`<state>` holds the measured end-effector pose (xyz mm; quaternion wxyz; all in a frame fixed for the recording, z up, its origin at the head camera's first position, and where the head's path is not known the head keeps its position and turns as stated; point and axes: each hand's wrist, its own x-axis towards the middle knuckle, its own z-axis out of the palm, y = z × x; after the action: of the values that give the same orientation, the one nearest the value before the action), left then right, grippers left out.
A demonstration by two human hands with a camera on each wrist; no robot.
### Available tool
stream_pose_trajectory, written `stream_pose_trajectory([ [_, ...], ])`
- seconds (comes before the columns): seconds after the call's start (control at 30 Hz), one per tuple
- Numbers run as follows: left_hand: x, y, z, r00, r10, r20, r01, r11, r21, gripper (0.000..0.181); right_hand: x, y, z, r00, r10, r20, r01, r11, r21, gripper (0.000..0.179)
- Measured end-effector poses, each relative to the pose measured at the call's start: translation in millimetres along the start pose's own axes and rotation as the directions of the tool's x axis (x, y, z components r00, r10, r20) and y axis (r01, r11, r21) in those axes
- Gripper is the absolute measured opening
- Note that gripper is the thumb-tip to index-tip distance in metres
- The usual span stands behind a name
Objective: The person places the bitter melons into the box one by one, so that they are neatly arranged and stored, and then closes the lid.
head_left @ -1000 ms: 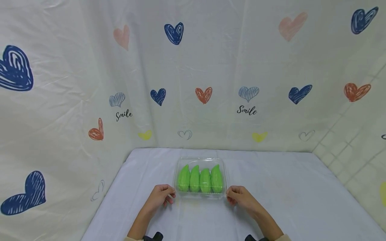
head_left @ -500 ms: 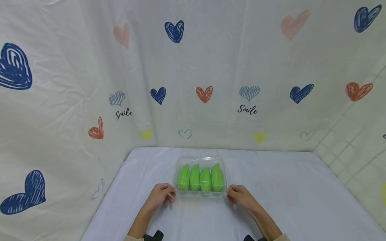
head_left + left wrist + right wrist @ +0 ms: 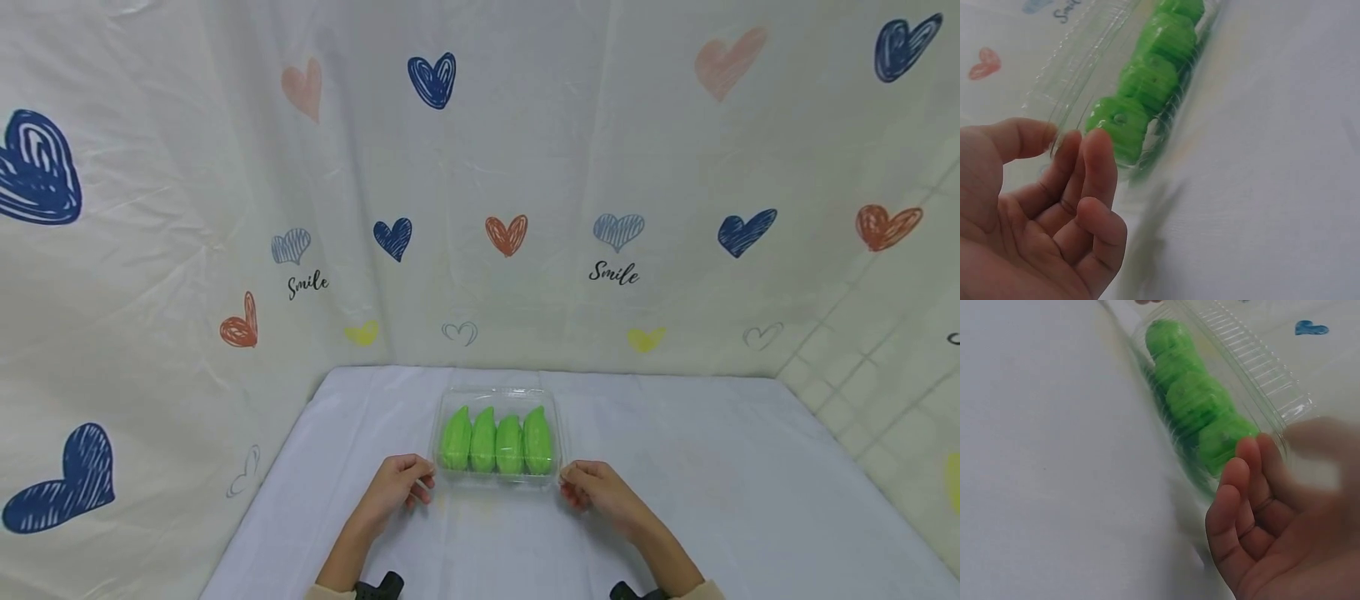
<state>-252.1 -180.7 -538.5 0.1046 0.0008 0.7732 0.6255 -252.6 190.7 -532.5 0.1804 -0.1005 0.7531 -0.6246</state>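
A clear plastic clamshell box (image 3: 495, 398) with a lid over it stands on the white cloth in the head view. Inside, several bright green, ridged fruit-like pieces (image 3: 482, 442) lie side by side. My left hand (image 3: 397, 483) pinches the box's near left corner at the rim between thumb and forefinger, its other fingers loosely bent. On the near right corner, my right hand (image 3: 600, 492) grips the rim in the same way. Both wrist views show the fingertips at the rim, beside the blunt ends of the green pieces (image 3: 1119, 122).
White cloth covers the table (image 3: 712, 467) around the box. Behind it hangs a pale curtain (image 3: 525, 150) printed with hearts and "Smile". Dark wrist-worn devices (image 3: 381, 586) show at the bottom edge of the head view.
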Motion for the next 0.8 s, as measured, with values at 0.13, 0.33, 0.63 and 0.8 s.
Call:
stream_pose_trajectory([
  [0.13,0.0,2.2,-1.1,1.000,-0.005,0.015,0.005,1.000,0.008,0.033,0.1,-0.5,-2.9,1.000,0.021,0.015,-0.021,1.000,0.009,0.037],
  [0.33,0.9,3.1,-5.4,0.999,-0.013,0.040,0.012,0.999,0.039,0.036,-1.2,-2.1,-5.2,0.999,0.030,0.028,-0.030,1.000,0.006,0.036],
  [0.63,-1.6,13.6,-19.5,0.999,-0.033,0.043,0.024,0.980,0.196,0.040,-6.2,-9.9,-14.9,0.999,0.017,0.028,-0.015,0.996,-0.083,0.041],
  [0.8,-0.2,35.1,-36.2,1.000,0.013,0.000,-0.011,0.893,0.450,0.032,-15.1,-23.0,-34.8,0.999,0.035,-0.004,-0.035,0.966,-0.255,0.038],
])
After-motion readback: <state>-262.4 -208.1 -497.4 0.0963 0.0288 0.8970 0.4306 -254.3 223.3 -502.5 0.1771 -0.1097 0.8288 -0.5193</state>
